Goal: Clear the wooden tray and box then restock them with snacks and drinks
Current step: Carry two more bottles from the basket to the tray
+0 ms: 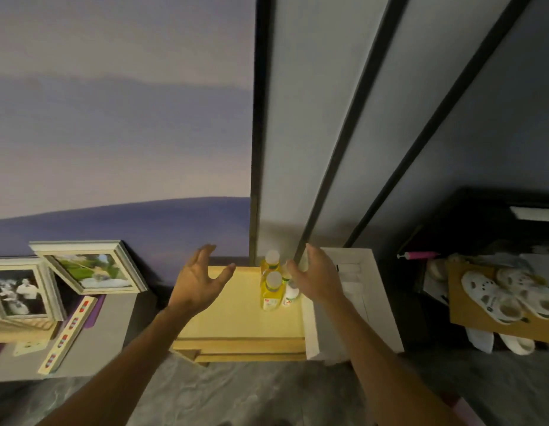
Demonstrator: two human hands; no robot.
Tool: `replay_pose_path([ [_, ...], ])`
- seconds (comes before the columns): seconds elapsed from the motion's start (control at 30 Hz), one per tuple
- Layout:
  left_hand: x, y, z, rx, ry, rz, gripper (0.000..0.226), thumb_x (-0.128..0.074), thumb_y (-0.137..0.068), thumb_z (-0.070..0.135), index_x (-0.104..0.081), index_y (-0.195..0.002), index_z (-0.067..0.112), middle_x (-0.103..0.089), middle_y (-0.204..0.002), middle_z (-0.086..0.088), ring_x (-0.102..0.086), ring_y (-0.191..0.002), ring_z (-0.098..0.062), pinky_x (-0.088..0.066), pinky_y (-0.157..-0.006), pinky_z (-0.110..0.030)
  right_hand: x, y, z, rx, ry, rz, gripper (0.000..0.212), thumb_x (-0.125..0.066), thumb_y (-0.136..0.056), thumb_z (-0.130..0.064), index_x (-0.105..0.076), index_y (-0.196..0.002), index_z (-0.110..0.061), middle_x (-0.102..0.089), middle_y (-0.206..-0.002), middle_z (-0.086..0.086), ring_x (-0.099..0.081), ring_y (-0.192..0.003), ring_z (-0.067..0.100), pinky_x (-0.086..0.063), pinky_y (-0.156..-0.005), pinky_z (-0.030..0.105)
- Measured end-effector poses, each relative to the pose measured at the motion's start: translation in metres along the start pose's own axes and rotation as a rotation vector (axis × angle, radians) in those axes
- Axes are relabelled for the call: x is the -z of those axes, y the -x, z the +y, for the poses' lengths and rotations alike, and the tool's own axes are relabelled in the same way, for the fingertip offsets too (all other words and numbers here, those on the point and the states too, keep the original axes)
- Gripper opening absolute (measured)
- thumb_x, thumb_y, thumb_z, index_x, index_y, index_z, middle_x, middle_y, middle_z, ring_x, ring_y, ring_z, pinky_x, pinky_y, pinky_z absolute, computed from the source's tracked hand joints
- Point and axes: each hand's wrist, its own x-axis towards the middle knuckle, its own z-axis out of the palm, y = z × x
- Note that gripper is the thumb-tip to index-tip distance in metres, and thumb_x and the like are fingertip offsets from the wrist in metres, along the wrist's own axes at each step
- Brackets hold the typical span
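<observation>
Head view, looking down. At lower centre of the frame lies the pale wooden tray (236, 321), its floor mostly bare, with stepped wooden edges along its near side. In the tray's far right corner stand two yellow juice bottles (271, 292) with white caps, one behind the other, and a smaller white bottle (291, 296) just to their right. My left hand (199, 281) hovers over the tray's far left part, fingers spread and slightly curved, palm facing right, holding nothing. My right hand (319, 279) is raised at the tray's right side, just beside the bottles, fingers likewise spread and gripping nothing; whether its thumb touches a bottle I cannot tell. A white slatted panel (356, 290) adjoins the tray on the right. At lower left of the frame stand two framed photographs (89, 269) and a wooden strip (67, 333) with red markings. At right, white clogs (494, 295) rest on brown cardboard (470, 315).
</observation>
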Motion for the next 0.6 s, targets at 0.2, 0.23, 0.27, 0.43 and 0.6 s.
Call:
replay_pose_path([
  [0.2,0.107,0.011,-0.004,-0.129,-0.082,0.06,0.089,-0.046,-0.091,0.083,-0.027,-0.161,0.031,-0.028,-0.169,-0.001,-0.035,-0.151,-0.029,-0.035,-0.121,-0.058,0.038,0.034,-0.107,0.251,0.148,0.002,0.097,-0.06,-0.093,-0.07,-0.026,-0.165,-0.014,-0.025,-0.173,0.008,-0.024,-0.158,0.025,-0.029,-0.126,0.043],
  [0.23,0.123,0.018,-0.004,-0.137,-0.1,0.086,0.09,-0.046,-0.092,0.082,-0.027,-0.161,0.029,-0.028,-0.17,-0.002,-0.034,-0.152,-0.029,-0.034,-0.121,-0.058,0.04,0.04,-0.125,0.3,0.166,0.001,0.099,-0.059,-0.091,-0.072,-0.026,-0.165,-0.015,-0.024,-0.173,0.007,-0.023,-0.159,0.025,-0.028,-0.126,0.042],
  [0.27,0.14,0.026,-0.007,-0.134,-0.118,0.117,0.09,-0.045,-0.092,0.082,-0.027,-0.161,0.028,-0.029,-0.169,-0.003,-0.035,-0.152,-0.029,-0.034,-0.121,-0.058,0.041,0.046,-0.144,0.341,0.181,-0.005,0.1,-0.059,-0.091,-0.073,-0.025,-0.165,-0.015,-0.023,-0.173,0.007,-0.023,-0.159,0.024,-0.028,-0.126,0.04],
  [0.43,0.218,0.086,-0.035,-0.054,-0.141,0.298,0.098,-0.038,-0.087,0.088,-0.035,-0.16,0.023,-0.039,-0.165,-0.005,-0.04,-0.149,-0.029,-0.037,-0.12,-0.056,0.032,0.071,-0.229,0.564,0.222,-0.052,0.105,-0.057,-0.091,-0.076,-0.022,-0.166,-0.013,-0.02,-0.174,0.004,-0.019,-0.16,0.021,-0.026,-0.127,0.04],
  [0.6,0.275,0.183,-0.074,0.132,-0.17,0.455,0.093,-0.039,-0.09,0.086,-0.032,-0.16,0.027,-0.041,-0.164,-0.004,-0.046,-0.144,-0.029,-0.038,-0.12,-0.052,-0.01,0.106,-0.306,0.774,0.224,-0.181,0.106,-0.056,-0.093,-0.076,-0.016,-0.168,-0.013,-0.014,-0.176,0.005,-0.015,-0.161,0.024,-0.023,-0.129,0.042],
])
